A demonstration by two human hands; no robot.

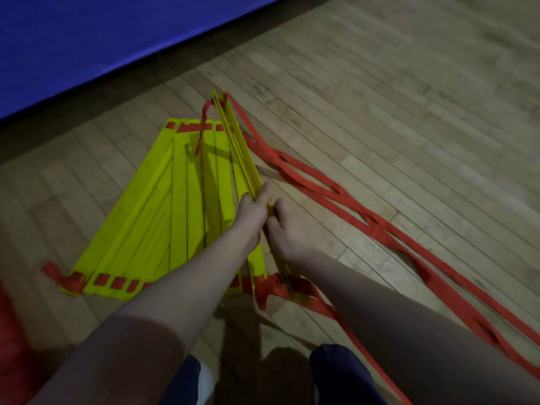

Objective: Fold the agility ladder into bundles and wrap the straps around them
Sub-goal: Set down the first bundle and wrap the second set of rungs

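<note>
Several yellow ladder rungs (163, 200) lie side by side on the wooden floor, joined by red straps at both ends. A small stack of rungs (233, 135) stands on edge at their right side. My left hand (252, 210) grips this upright stack near its middle. My right hand (287, 229) grips the same stack just below, thumb against the rungs. Long red straps (344, 200) trail from the stack away to the right across the floor. A knot of red strap (270, 286) gathers at the stack's near end.
A blue mat (87, 39) lines the far left edge of the wooden floor (409, 97). My knees in dark trousers (336, 372) are at the bottom. Something red (11, 346) sits at the lower left edge.
</note>
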